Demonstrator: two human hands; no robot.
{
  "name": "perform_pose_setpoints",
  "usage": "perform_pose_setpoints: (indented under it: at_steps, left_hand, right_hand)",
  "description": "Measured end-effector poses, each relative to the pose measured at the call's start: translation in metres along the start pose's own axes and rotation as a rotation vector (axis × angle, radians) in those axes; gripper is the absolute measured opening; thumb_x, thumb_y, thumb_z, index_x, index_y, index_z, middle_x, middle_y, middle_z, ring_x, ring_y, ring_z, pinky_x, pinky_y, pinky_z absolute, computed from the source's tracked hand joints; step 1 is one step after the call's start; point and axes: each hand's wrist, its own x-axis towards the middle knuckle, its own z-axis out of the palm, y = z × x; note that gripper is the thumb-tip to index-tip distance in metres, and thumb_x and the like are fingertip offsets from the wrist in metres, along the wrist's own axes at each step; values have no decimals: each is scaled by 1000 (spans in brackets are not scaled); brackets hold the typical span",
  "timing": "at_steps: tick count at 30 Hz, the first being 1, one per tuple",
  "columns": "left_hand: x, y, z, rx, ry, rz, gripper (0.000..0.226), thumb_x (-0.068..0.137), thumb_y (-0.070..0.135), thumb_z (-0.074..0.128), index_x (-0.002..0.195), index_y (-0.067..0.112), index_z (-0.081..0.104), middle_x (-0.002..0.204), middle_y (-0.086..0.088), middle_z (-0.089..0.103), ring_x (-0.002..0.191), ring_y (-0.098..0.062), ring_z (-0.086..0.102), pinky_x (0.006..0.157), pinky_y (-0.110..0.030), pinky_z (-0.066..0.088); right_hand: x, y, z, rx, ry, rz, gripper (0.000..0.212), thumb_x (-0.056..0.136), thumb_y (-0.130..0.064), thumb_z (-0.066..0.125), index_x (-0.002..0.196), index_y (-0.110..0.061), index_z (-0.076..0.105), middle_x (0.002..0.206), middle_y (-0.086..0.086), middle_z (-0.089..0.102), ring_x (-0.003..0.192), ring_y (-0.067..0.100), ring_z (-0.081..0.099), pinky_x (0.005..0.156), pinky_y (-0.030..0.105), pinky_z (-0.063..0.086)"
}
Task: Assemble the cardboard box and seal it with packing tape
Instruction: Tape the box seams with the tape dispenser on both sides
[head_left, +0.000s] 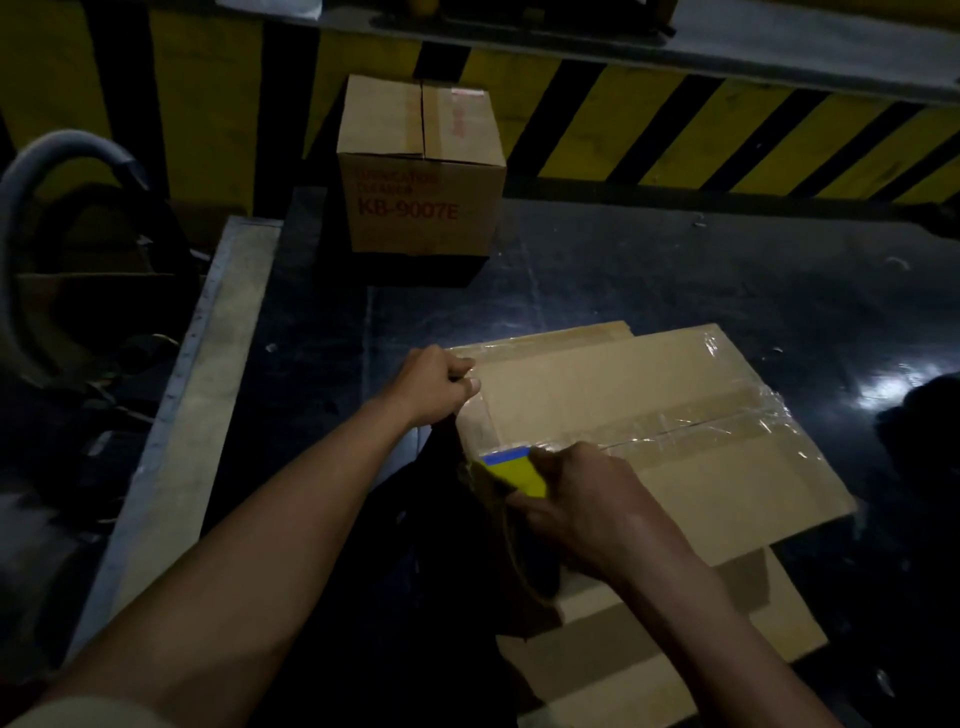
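Left hand (435, 384) clenched on cardboard box (649, 415) left edge, right hand (582, 499) grasping tape dispenser (514, 470) at seam edge

A brown cardboard box (649, 415) sits on a dark table (623, 260), with shiny tape (727, 421) across its top. The left hand (436, 384) grips the box's corner, and the right hand (576, 499) holds a yellow tape tool (514, 470). Another closed box (421, 171) stands farther back.
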Motion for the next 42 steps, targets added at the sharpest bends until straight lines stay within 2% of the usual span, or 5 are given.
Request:
perform_pose_setpoints:
  at_steps: [11,25,32,37,42]
  left_hand:
    - [0,7,-2,39,-37,6,42,94,30,64,132,13,65,141,-12,58,136,-29,49,111,-32,39]
    - [-1,4,-2,11,-7,25,39,93,28,63,129,13,68,135,-7,64,130,-20,54,105,-20,34]
    - [-7,2,6,44,12,87,51,81,48,76,109,5,71,109,-14,72,106,-27,65,72,-21,34]
    - [-10,13,14,436,-58,121,84,95,60,48,155,5,26,165,-13,20,153,-29,14,119,-44,19]
    - [-19,3,32,520,-218,116,91,95,72,21,159,15,-9,166,-3,-18,153,-19,-17,122,-54,-5]
  right_hand:
    - [5,-21,-41,129,17,43,64,81,-53,63,139,-28,51,103,2,69,83,15,64,67,31,50]
    - [9,-4,28,-137,-77,-29,29,81,-47,62,93,-23,51,97,6,63,98,30,62,65,29,33]
    - [7,1,35,-118,2,-80,31,80,-48,61,92,-23,48,93,4,63,91,28,63,63,31,36]
    - [4,2,36,-110,22,-79,33,83,-47,60,103,-21,53,100,5,64,97,29,62,65,31,34]
    - [-1,6,39,-126,62,-109,40,83,-49,56,112,-22,51,98,6,64,97,31,61,64,31,32]
